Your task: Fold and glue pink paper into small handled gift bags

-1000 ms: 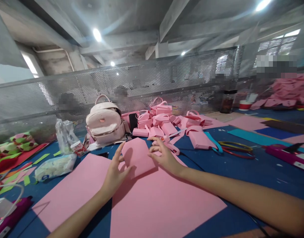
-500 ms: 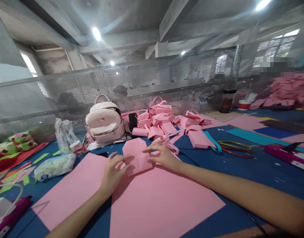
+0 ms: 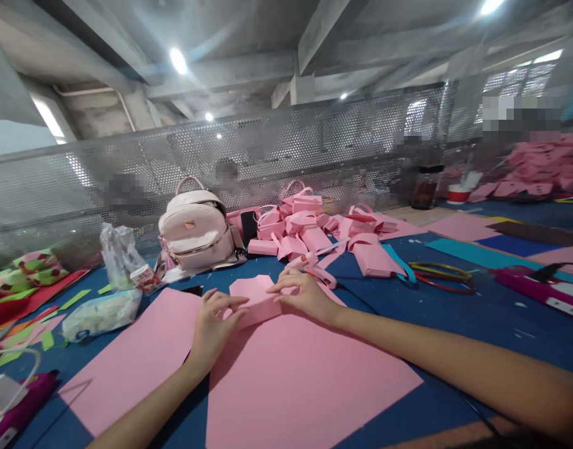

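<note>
A small folded pink box [image 3: 255, 299] is between my two hands, above the far end of a large pink sheet [image 3: 305, 380]. My left hand [image 3: 216, 321] pinches its left side between thumb and fingers. On the right side, my right hand [image 3: 305, 296] grips it the same way. The box is tilted, with a flap standing up at its back. Just behind my right hand lies a pink glue gun [image 3: 312, 265]. Another pink sheet [image 3: 141, 358] lies under and beside my left forearm.
A pale backpack [image 3: 197, 231] stands at the back, beside a pile of pink paper bags [image 3: 300, 224]. To the left are a wipes pack [image 3: 101, 315] and scraps. On the right lie coloured strips [image 3: 477, 252] and a purple power strip [image 3: 539, 290]. A perforated metal screen [image 3: 267, 149] runs behind.
The pink piece has tipped, so its upright face looks lower and its front edge now shows as a box side. Both hands keep hold of it, almost in the same place.
</note>
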A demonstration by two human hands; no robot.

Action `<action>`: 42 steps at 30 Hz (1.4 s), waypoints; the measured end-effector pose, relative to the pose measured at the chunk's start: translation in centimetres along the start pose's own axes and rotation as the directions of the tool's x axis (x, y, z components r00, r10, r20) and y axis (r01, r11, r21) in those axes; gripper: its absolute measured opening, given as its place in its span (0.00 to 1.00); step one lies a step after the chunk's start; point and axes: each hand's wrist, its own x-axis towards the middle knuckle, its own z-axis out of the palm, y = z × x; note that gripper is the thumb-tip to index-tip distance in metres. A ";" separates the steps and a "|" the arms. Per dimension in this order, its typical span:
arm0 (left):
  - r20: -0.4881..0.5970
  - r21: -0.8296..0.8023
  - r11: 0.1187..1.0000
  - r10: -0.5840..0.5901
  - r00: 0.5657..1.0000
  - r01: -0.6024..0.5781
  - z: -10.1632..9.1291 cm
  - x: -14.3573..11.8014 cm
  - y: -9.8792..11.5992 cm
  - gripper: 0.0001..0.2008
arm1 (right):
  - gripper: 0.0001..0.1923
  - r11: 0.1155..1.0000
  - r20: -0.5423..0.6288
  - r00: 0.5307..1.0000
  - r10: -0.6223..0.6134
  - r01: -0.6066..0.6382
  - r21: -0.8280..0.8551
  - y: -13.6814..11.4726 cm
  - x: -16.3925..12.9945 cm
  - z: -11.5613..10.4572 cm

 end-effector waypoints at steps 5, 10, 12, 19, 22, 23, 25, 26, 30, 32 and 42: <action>0.004 0.026 0.999 0.039 0.999 -0.039 0.0 0.0 0.0 0.08 | 0.06 0.998 0.008 0.998 -0.065 0.066 -0.025 -0.1 0.0 0.0; 0.013 0.063 0.994 0.084 0.996 -0.085 -0.1 0.1 0.0 0.08 | 0.08 0.993 -0.003 0.994 -0.109 0.108 -0.046 0.1 -0.2 0.1; 0.008 0.078 0.992 0.095 0.995 -0.096 -0.1 0.1 0.0 0.08 | 0.08 0.992 -0.009 0.993 -0.118 0.117 -0.057 0.3 -0.2 0.2; 0.004 0.111 0.985 0.136 0.991 -0.135 -0.2 0.2 0.1 0.06 | 0.06 0.986 -0.032 0.991 -0.129 0.125 -0.107 0.3 -0.3 0.3; 0.017 0.121 0.977 0.174 0.985 -0.175 -0.4 0.3 0.3 0.05 | 0.05 0.982 -0.052 0.989 -0.137 0.129 -0.139 0.1 -0.5 0.3; 0.023 0.123 0.974 0.188 0.982 -0.189 -0.4 0.4 0.4 0.05 | 0.05 0.980 -0.053 0.989 -0.141 0.132 -0.148 0.1 -0.5 0.3; 0.034 0.129 0.968 0.215 0.976 -0.218 -0.5 0.4 0.5 0.05 | 0.05 0.976 -0.051 0.987 -0.151 0.141 -0.164 0.0 -0.5 0.3; 0.038 0.131 0.964 0.227 0.973 -0.230 -0.6 0.5 0.5 0.06 | 0.05 0.974 -0.048 0.986 -0.157 0.147 -0.171 0.0 -0.5 0.3; 0.048 0.144 0.954 0.259 0.965 -0.263 -0.7 0.6 0.5 0.07 | 0.07 0.962 -0.032 0.981 -0.189 0.179 -0.206 -0.1 -0.6 0.4; 0.046 0.150 0.951 0.266 0.963 -0.270 -0.7 0.6 0.5 0.07 | 0.07 0.954 -0.022 0.978 -0.209 0.199 -0.226 -0.1 -0.6 0.4; 0.043 0.167 0.940 0.296 0.954 -0.299 -0.2 0.5 0.9 0.07 | 0.03 0.933 0.018 0.965 -0.261 0.257 -0.250 -0.4 -0.3 1.5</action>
